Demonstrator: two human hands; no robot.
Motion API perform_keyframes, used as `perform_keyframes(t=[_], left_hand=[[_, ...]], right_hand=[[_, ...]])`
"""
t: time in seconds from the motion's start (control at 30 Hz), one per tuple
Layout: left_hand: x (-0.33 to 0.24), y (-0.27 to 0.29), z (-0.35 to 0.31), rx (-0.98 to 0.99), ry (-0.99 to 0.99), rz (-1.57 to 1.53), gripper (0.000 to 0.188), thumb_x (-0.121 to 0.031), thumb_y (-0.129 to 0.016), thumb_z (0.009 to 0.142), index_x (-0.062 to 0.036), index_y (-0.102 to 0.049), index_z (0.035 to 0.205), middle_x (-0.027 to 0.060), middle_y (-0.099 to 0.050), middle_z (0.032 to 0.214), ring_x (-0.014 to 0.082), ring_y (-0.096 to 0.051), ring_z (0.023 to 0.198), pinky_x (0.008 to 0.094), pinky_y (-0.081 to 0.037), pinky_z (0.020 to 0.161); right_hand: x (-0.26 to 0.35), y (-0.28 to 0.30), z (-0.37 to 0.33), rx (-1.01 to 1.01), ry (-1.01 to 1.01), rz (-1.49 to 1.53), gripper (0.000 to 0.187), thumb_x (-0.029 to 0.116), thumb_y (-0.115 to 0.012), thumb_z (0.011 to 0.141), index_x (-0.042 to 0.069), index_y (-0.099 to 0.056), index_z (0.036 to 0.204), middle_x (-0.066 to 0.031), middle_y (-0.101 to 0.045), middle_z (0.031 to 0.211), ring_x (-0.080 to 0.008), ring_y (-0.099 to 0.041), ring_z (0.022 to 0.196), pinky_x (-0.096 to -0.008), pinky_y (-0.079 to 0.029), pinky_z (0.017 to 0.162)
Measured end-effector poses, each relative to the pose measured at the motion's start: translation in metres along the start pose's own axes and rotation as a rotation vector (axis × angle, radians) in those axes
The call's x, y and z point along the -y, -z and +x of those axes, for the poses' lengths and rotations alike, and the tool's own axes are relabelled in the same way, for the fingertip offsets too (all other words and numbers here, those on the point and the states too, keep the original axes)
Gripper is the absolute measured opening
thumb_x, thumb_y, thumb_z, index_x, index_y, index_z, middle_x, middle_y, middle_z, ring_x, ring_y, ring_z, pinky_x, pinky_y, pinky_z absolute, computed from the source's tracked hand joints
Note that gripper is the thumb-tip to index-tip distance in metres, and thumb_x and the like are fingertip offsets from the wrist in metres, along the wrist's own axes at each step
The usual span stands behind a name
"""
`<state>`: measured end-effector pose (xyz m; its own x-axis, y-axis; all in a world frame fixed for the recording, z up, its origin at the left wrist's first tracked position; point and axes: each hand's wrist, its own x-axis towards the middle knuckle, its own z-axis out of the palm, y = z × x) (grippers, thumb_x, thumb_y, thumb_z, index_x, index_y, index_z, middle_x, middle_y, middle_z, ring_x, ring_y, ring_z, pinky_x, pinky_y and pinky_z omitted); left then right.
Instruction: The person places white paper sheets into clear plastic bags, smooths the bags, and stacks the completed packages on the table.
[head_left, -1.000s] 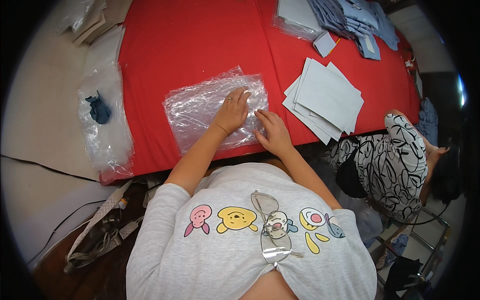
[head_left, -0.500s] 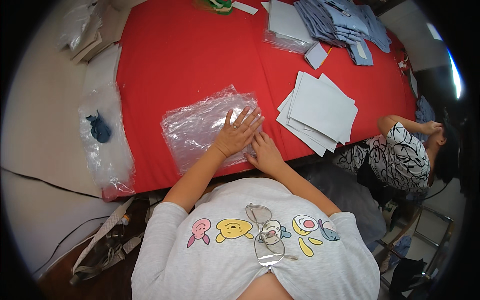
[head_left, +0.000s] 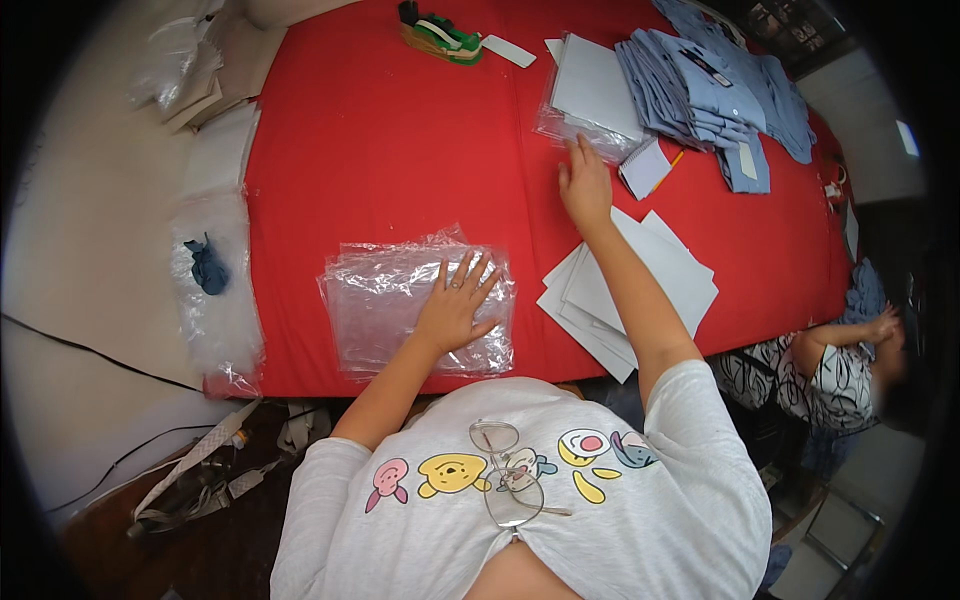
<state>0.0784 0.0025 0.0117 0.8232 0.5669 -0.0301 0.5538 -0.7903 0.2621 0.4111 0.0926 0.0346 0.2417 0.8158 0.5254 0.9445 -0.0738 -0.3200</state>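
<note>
My left hand (head_left: 460, 308) lies flat, fingers spread, on a loose pile of clear plastic bags (head_left: 380, 315) near the table's front edge. Farther off, my right hand (head_left: 586, 186) is stretched forward over the red cloth with nothing in it. Its fingertips are at the near edge of a stack of white sheets in clear plastic (head_left: 598, 90); whether they touch it I cannot tell. Beneath and beside my right forearm, several loose white sheets (head_left: 682, 275) lie fanned out. A small notepad (head_left: 645, 168) and a yellow pencil (head_left: 668, 172) rest right of that hand.
Folded blue shirts (head_left: 690, 85) are piled at the far right. A green tape dispenser (head_left: 447, 42) and a white card (head_left: 510, 51) sit at the back of the red-covered table (head_left: 380, 140). More plastic (head_left: 215, 335) hangs along the left edge. Another person (head_left: 835, 370) is at the right.
My right hand has left the plastic bags and reached forward to the stack of plastic-covered sheets. My left hand stays on the bags, its fingers spread. The view has shifted slightly.
</note>
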Motion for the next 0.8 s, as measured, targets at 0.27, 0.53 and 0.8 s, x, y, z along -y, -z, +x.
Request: perform_keyframes(t=[0.27,0.53,0.8], left_hand=[[0.001,-0.007,0.0,-0.004,0.013,0.009,0.089,-0.064,-0.059,0.099,-0.0207,-0.034,0.172,0.0112,-0.019,0.183,0.0352,-0.013,0.169,0.0645,-0.01,0.133],[0.011,0.0,-0.013,-0.426,0.195,-0.519,0.082,-0.056,-0.057,0.105,-0.016,-0.032,0.172,0.0162,-0.022,0.181,0.0367,-0.023,0.166,0.0532,-0.022,0.134],[0.094,0.046,-0.115,-0.812,0.614,-1.743,0.069,-0.055,-0.045,0.114,-0.0053,-0.045,0.162,0.0153,-0.055,0.157,0.0298,-0.058,0.141,0.0453,-0.047,0.116]], right_hand=[[-0.064,-0.029,0.083,0.368,-0.115,-0.297,0.03,0.025,-0.058,0.103,0.016,-0.082,0.119,-0.0153,-0.08,0.113,-0.0404,-0.076,0.104,-0.0555,-0.06,0.09],[0.064,0.084,0.082,-0.026,-0.109,0.439,0.029,0.004,-0.054,0.105,0.008,-0.078,0.122,-0.0159,-0.08,0.113,-0.0327,-0.077,0.099,-0.0376,-0.059,0.088],[0.14,0.128,-0.085,0.564,0.219,0.738,0.034,-0.015,-0.053,0.086,0.002,-0.072,0.108,-0.0155,-0.076,0.121,-0.0351,-0.071,0.117,-0.0415,-0.055,0.104]])
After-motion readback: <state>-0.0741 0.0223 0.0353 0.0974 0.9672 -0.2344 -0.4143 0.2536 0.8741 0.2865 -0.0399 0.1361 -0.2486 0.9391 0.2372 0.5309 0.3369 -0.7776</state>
